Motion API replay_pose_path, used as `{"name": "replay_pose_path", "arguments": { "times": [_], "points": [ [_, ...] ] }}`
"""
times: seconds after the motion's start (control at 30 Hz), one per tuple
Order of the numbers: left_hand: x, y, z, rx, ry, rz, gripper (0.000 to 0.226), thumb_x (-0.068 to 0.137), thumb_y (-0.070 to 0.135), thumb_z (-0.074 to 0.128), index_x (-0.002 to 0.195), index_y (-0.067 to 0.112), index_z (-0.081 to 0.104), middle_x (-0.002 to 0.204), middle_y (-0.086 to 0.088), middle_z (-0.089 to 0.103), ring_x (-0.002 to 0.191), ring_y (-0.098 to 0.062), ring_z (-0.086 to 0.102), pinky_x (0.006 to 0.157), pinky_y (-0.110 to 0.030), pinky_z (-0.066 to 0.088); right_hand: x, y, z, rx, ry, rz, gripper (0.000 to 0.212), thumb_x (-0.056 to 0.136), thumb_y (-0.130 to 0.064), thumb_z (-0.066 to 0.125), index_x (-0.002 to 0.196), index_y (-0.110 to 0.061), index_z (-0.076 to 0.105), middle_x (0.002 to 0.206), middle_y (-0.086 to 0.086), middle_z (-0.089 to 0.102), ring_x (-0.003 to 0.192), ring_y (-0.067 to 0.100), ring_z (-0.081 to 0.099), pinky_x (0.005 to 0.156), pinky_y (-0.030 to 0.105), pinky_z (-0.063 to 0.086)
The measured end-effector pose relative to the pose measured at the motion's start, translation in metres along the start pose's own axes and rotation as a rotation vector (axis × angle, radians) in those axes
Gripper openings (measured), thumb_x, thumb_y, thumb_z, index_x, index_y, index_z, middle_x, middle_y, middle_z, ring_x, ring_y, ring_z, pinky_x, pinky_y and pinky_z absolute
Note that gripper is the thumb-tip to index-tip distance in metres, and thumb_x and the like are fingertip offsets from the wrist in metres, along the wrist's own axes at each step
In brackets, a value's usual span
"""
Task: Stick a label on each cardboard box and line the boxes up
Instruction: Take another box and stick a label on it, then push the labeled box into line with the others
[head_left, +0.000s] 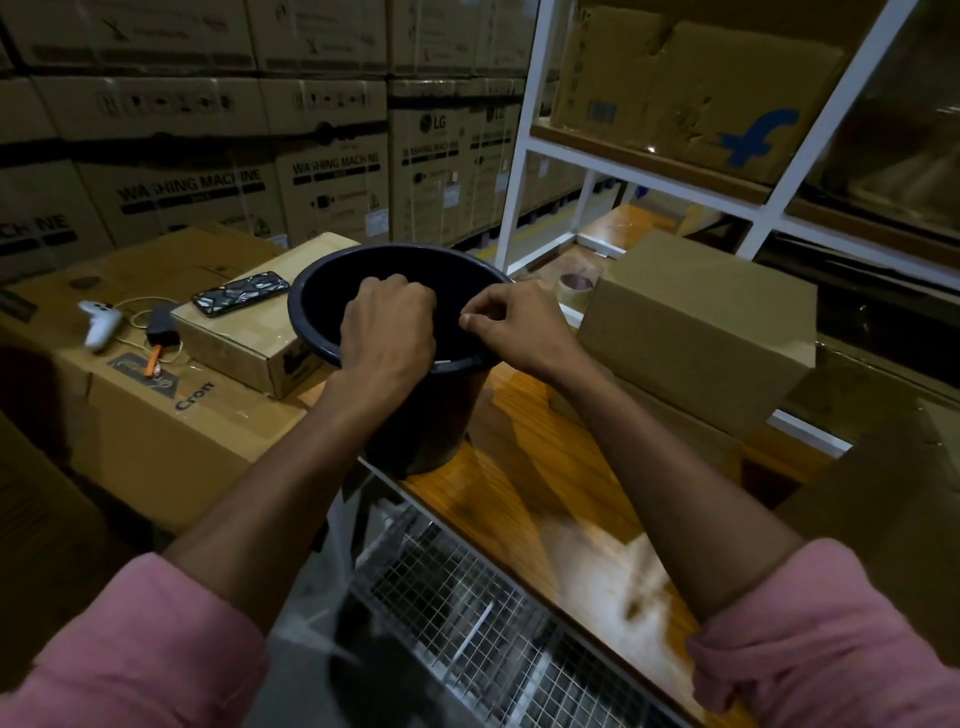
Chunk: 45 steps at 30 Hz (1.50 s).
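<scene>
Head view. Both hands meet over the mouth of a dark bucket (332, 291) that stands at the near end of a wooden shelf board (545, 467). The left hand (387, 327) is curled, knuckles up, its fingertips turned down into the bucket opening; a thin pale edge shows just below it at the near rim, but what the fingers hold cannot be told. The right hand (511, 325) has thumb and forefinger pressed together in a pinch at the bucket's right rim; whatever lies between them is too small and dark to identify, so no label can be confirmed.

A plain cardboard box (696, 327) rests on the shelf just right of the right hand, apart from its fingers. A roll of clear tape (574, 291) sits behind, between bucket and box. Left of the bucket, a smaller carton (244, 338) carries a phone (240, 294).
</scene>
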<state>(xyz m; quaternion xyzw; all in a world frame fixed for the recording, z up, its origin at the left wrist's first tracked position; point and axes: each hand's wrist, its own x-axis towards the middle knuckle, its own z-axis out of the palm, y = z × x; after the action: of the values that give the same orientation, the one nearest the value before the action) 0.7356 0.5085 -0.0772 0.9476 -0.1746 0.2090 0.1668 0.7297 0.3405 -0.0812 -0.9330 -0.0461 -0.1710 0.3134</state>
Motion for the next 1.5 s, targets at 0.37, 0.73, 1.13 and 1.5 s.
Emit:
{"name": "replay_pose_path", "arguments": {
  "times": [0.37,0.73,1.13,1.5],
  "points": [
    [0.003,0.018,-0.003,-0.124,0.051,0.019,0.007,0.097,0.016,0.059,0.100,0.012,0.063,0.096,-0.008,0.060,0.092,-0.025,0.054,0.075,-0.041,0.050,-0.013,-0.002,-0.021,0.059,0.094,-0.006,0.014,0.093,-0.020,0.068,0.103,-0.016,0.077,0.097,-0.006,0.073,0.092,0.004,0.066,0.081,0.024,0.055],
    [0.000,0.092,0.000,-0.238,0.140,0.218,0.029,0.099,0.030,0.052,0.098,0.005,0.068,0.093,-0.013,0.067,0.091,-0.031,0.059,0.073,-0.040,0.046,-0.058,0.012,-0.088,-0.042,0.338,0.008,0.017,0.095,-0.022,0.063,0.100,-0.014,0.078,0.094,-0.004,0.075,0.085,0.008,0.068,0.080,0.034,0.058],
    [-0.045,0.243,0.019,-0.460,0.050,0.562,0.040,0.095,0.025,0.060,0.131,0.007,0.056,0.128,-0.013,0.061,0.120,-0.029,0.054,0.102,-0.043,0.046,-0.167,0.052,-0.195,-0.401,0.468,0.123,0.023,0.100,-0.029,0.057,0.115,-0.017,0.070,0.109,0.001,0.069,0.093,0.009,0.063,0.084,0.030,0.056],
    [-0.120,0.379,0.027,-0.597,-0.213,0.592,0.036,0.104,0.033,0.040,0.133,0.016,0.055,0.131,-0.003,0.059,0.126,-0.019,0.050,0.107,-0.043,0.044,-0.286,0.109,-0.281,-0.374,0.461,0.266,0.020,0.102,-0.021,0.052,0.108,-0.018,0.071,0.100,-0.007,0.066,0.088,0.001,0.056,0.078,0.019,0.049]
  ]
}}
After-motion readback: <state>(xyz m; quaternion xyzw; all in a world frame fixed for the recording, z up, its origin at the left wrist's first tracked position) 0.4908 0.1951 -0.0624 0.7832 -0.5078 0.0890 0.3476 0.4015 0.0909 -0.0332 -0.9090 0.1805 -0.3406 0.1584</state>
